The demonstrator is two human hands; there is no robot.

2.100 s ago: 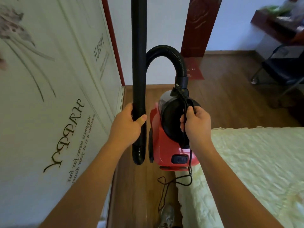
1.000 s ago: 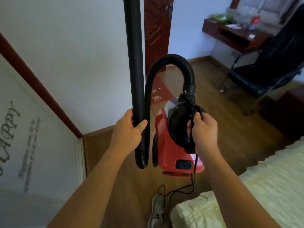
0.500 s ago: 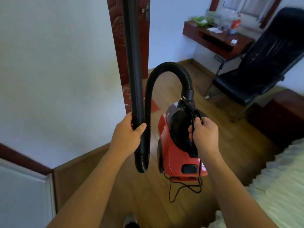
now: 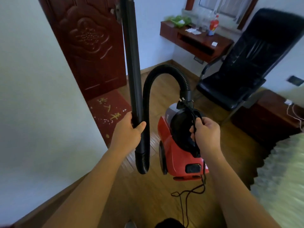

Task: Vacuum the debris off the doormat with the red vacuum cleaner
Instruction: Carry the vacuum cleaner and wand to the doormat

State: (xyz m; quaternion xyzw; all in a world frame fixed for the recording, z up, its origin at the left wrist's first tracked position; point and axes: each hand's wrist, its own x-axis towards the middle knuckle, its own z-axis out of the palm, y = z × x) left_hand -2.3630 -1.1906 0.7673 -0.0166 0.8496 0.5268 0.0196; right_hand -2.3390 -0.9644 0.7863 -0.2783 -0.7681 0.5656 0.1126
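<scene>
view swung rightward | lettered wall panel gone from left of frame | doormat (image 4: pixel 109 111) now exposed at centre left below door (image 4: pixel 85 46) | chair (image 4: pixel 243 66) and surface (image 4: pixel 197 41) brought nearer, upper right | bed (image 4: pixel 283 175) shifted to right edge

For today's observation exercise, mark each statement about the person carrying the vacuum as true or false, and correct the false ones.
1. The left hand grips the black wand. True.
2. The red vacuum cleaner rests on the bed. False: the right hand holds it by its handle above the wood floor.
3. The doormat lies before the dark red door. True.
4. The doormat is clean. False: pale specks dot it.
5. The office chair is white. False: it is black.
</scene>
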